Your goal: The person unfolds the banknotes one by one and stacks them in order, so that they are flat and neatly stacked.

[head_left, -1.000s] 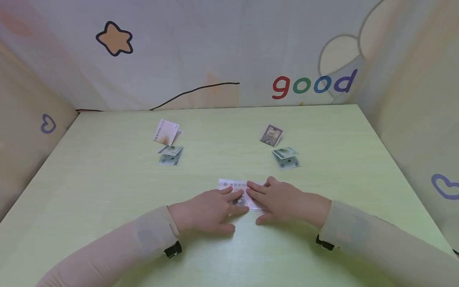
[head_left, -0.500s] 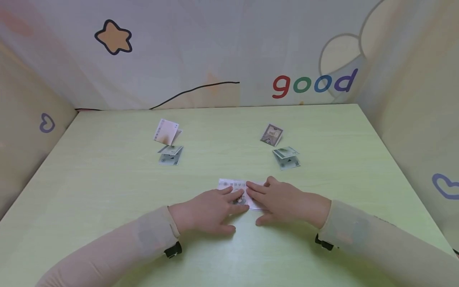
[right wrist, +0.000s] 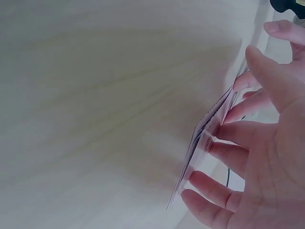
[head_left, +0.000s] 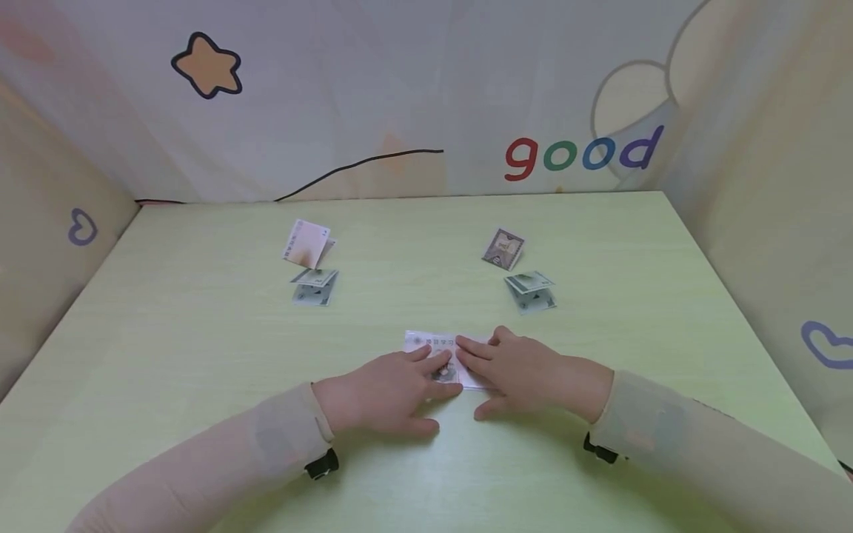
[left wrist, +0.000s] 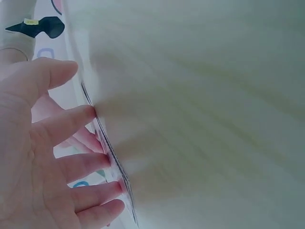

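A pale pink banknote (head_left: 417,340) with printed characters and a portrait lies at the near middle of the table. Spread fingers of my left hand (head_left: 389,392) rest on its left part, the thumb off to the near side. My right hand (head_left: 533,374) presses its right part with nearly straight fingers and covers much of that end. In the left wrist view the banknote's thin edge (left wrist: 110,150) runs under the left fingertips. From the right wrist, the banknote (right wrist: 202,136) shows layered edges, slightly apart, beneath the right fingers.
At the back left, a folded pink note (head_left: 307,243) stands beyond a folded green note (head_left: 314,292). Toward the back right are a folded brown note (head_left: 503,249) and another folded green note (head_left: 532,297). A printed curtain (head_left: 333,96) borders the table (head_left: 200,333).
Both hands stay in place on the banknote. The head view has shifted very slightly; the folded notes have not moved.
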Demonstrator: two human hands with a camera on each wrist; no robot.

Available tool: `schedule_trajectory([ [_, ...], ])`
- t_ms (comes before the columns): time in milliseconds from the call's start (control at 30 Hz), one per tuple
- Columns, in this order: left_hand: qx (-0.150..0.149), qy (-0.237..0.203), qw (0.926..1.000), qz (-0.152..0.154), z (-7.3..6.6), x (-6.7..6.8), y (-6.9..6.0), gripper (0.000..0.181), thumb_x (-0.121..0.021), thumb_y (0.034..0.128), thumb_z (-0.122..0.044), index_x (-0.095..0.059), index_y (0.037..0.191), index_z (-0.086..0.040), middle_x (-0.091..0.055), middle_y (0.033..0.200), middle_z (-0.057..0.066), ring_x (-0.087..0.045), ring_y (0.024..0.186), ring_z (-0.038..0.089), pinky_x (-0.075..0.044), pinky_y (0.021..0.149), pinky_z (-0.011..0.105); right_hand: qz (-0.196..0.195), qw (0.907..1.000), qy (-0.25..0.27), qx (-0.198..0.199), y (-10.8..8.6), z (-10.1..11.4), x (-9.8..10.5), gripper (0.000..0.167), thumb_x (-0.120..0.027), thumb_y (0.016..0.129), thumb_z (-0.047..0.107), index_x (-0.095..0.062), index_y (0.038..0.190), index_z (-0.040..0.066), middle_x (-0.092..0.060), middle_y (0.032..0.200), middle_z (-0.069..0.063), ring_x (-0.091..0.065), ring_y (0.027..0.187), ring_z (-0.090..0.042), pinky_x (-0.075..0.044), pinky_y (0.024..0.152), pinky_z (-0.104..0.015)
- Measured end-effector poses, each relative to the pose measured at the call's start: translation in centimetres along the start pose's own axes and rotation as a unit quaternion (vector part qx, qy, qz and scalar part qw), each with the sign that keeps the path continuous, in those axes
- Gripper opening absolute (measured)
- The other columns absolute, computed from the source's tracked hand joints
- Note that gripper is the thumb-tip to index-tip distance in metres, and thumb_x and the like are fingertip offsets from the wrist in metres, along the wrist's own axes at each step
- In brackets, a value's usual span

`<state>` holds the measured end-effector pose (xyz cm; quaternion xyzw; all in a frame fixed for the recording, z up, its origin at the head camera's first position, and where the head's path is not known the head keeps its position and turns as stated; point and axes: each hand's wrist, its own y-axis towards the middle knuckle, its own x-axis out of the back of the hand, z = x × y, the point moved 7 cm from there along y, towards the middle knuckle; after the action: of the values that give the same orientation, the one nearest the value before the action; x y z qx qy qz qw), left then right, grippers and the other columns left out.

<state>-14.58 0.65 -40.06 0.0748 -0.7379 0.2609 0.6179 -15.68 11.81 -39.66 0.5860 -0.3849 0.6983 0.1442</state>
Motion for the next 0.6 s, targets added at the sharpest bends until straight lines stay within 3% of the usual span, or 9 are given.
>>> schedule_trajectory([
  [333, 0.009, -0.021, 0.9997, 0.011, 0.06, 0.05, -0.06, 0.060, -0.053, 0.0895, -0.050, -0.040, 0.142, -0.024, -0.027, 0.149, 0.011, -0.031, 0.133, 0.035, -0.031, 0.105, 0.042, 0.006, 0.9998, 0.016, 0.006, -0.10, -0.04, -0.19, 0.085, -0.058, 0.080, 0.062, -0.032, 0.146, 0.015, -0.023, 0.153, -0.003, -0.042, 0.105, -0.025, -0.044, 0.074, -0.028],
  [600, 0.000, -0.007, 1.0000, -0.004, 0.01, 0.13, -0.03, 0.061, -0.054, 0.0891, -0.051, -0.042, 0.141, -0.021, -0.029, 0.148, 0.013, -0.032, 0.132, 0.036, -0.031, 0.105, 0.042, 0.000, 0.9999, 0.015, 0.008, -0.11, 0.15, 0.10, 0.082, -0.060, 0.081, 0.059, -0.034, 0.145, 0.015, -0.024, 0.152, -0.004, -0.043, 0.108, -0.028, -0.046, 0.076, -0.030],
])
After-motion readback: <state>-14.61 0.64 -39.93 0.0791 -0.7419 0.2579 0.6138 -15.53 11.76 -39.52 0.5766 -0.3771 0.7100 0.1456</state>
